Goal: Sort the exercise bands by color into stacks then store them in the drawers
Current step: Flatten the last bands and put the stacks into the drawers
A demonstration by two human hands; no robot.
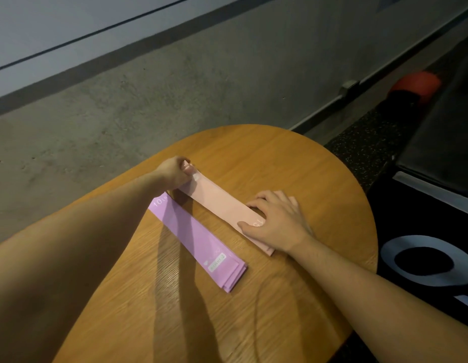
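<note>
Two flat stacks of exercise bands lie side by side on a round wooden table (293, 163). The purple stack (199, 242) is nearer to me and nobody touches it. The pale pink stack (219, 203) lies just beyond it. My left hand (174, 171) pinches the far end of the top pink band between thumb and fingers. My right hand (277, 221) rests flat on the near end of the pink stack, fingers spread and pressing down. No drawers are in view.
A grey concrete wall (149, 87) runs behind the table. To the right are a dark speckled floor mat (366, 142), a black padded bench (442, 153) and a red and black roller (413, 90). The table edge curves close on the right.
</note>
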